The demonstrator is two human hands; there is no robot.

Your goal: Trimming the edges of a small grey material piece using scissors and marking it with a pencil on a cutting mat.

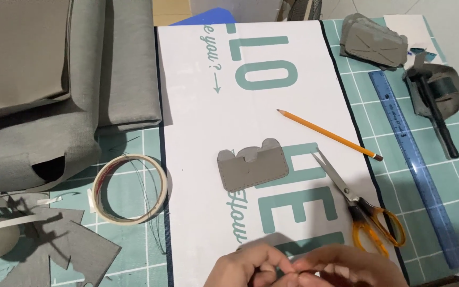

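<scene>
Left hand (245, 268), right hand (346, 268): fingertips pinched together, held item too small to identify | grey stitched leather card holder (252, 169) flat just above hands | orange-handled scissors (365, 210) beside right hand | tape roll (129, 188) left

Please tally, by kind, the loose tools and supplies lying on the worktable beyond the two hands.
Pencil: 1
Scissors: 1
Blue ruler: 1
Tape roll: 1
Grey stitched card holder: 1
Black-handled tool: 1
Total: 6
The left hand and right hand meet at the bottom edge; what they pinch is unclear.
</scene>
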